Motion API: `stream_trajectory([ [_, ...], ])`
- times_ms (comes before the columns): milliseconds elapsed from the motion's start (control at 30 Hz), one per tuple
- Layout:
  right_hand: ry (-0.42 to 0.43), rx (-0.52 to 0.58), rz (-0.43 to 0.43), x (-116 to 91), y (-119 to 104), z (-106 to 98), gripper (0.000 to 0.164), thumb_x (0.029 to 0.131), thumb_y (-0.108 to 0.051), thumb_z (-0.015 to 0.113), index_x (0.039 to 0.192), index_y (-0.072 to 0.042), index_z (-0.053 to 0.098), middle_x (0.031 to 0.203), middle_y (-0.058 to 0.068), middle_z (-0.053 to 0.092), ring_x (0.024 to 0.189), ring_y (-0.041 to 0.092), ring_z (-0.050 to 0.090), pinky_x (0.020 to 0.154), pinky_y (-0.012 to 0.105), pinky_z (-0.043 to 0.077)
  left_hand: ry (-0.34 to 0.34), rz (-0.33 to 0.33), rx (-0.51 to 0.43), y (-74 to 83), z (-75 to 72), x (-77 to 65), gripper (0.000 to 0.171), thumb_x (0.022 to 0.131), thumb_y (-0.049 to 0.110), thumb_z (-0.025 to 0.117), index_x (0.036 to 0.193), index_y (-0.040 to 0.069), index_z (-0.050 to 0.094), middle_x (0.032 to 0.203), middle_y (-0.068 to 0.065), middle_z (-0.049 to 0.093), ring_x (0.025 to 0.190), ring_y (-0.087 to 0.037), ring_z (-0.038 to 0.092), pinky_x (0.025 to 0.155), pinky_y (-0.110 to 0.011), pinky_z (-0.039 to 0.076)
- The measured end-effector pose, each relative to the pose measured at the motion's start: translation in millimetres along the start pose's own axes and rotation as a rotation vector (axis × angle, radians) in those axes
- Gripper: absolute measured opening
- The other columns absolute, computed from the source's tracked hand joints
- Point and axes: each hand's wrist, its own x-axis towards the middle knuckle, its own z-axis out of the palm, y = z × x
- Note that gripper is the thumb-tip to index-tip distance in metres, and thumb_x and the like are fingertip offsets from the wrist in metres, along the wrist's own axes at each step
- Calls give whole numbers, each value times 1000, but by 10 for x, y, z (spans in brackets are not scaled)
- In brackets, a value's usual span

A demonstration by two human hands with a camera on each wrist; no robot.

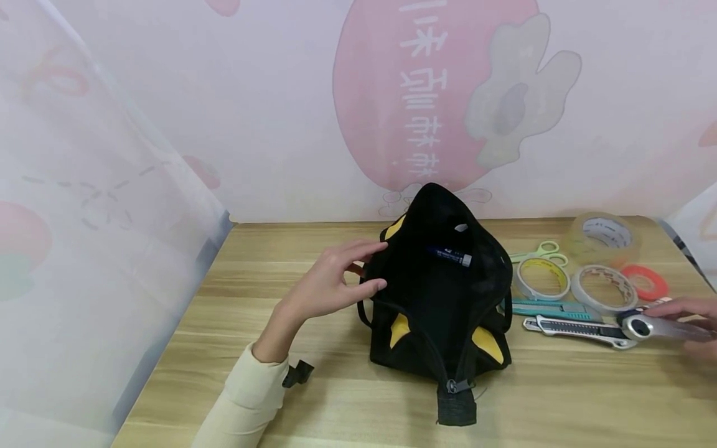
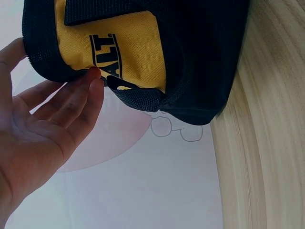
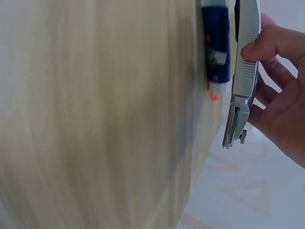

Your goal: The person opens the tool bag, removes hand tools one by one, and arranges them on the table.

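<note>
A black tool bag (image 1: 442, 298) with yellow panels stands unzipped on the table, mouth toward me. My left hand (image 1: 336, 280) holds its left rim. In the left wrist view, the fingers of that hand (image 2: 52, 114) touch the yellow lettered side (image 2: 138, 47), and the thumb goes behind the rim. A dark blue tube with a white end (image 1: 450, 255) lies inside the bag. At the right edge, my right hand (image 1: 697, 317) grips a silver-grey hand tool with a rounded end (image 1: 666, 328). The right wrist view shows its ridged body (image 3: 248, 62) pinched by the thumb.
Right of the bag lie green scissors (image 1: 540, 254), tape rolls (image 1: 543, 279), a red ring-shaped roll (image 1: 646, 282), a teal utility knife (image 1: 554, 308) and a silver utility knife (image 1: 579, 330). A blue tube with orange tip (image 3: 217, 52) is near the right hand. A printed curtain (image 1: 280, 112) stands behind.
</note>
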Motion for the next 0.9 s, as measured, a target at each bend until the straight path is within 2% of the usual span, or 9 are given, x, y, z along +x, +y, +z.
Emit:
stream_trajectory([
  [100, 33, 33, -34, -58, 117, -3, 77, 60, 9, 90, 121, -35, 75, 115, -39, 60, 101, -17, 54, 69, 12, 42, 2, 5, -3, 6, 10, 10, 59, 98, 18, 79, 151, 3, 60, 152, -14, 64, 128, -29, 68, 95, -40, 66],
  [200, 69, 51, -67, -106, 212, 19, 81, 57, 10, 89, 121, -38, 74, 114, -37, 61, 100, -16, 54, 69, 11, 41, 2, 4, -4, 7, 18, 20, 59, 97, 18, 79, 151, 3, 60, 152, -14, 64, 127, -28, 68, 95, -37, 66],
  [333, 92, 53, -144, -132, 302, 38, 87, 51, 18, 83, 119, -35, 75, 118, -38, 60, 101, -17, 54, 75, 2, 38, 4, -2, -6, 7, 22, 16, 59, 97, 17, 79, 151, 3, 60, 152, -14, 64, 124, -28, 69, 94, -38, 66],
  [433, 58, 34, -176, -109, 326, 26, 84, 51, 20, 79, 118, -30, 76, 123, -40, 59, 107, -21, 52, 80, -1, 35, 7, -4, -6, 4, 22, 6, 59, 97, 17, 79, 151, 3, 61, 151, -14, 64, 123, -29, 69, 94, -39, 66],
  [567, -30, -47, -60, -50, 283, -28, 73, 59, 15, 83, 114, -31, 77, 120, -46, 53, 109, -28, 43, 77, 0, 32, 8, -8, -9, 0, 17, 2, 59, 97, 17, 79, 151, 3, 60, 152, -14, 63, 126, -29, 69, 94, -38, 66],
  [667, -48, -85, 34, -36, 225, -29, 68, 61, 13, 86, 111, -33, 78, 117, -49, 48, 107, -32, 37, 76, -2, 29, 7, -14, -14, -6, 20, 7, 59, 97, 16, 79, 151, 3, 60, 152, -14, 63, 128, -29, 67, 95, -37, 66],
  [900, 175, 0, -45, -92, 159, 112, 73, 54, 28, 81, 105, -26, 81, 113, -46, 57, 106, -29, 46, 78, -5, 31, 5, 2, -3, -11, 15, 13, 59, 97, 17, 79, 151, 3, 60, 152, -15, 63, 130, -29, 67, 95, -37, 66],
])
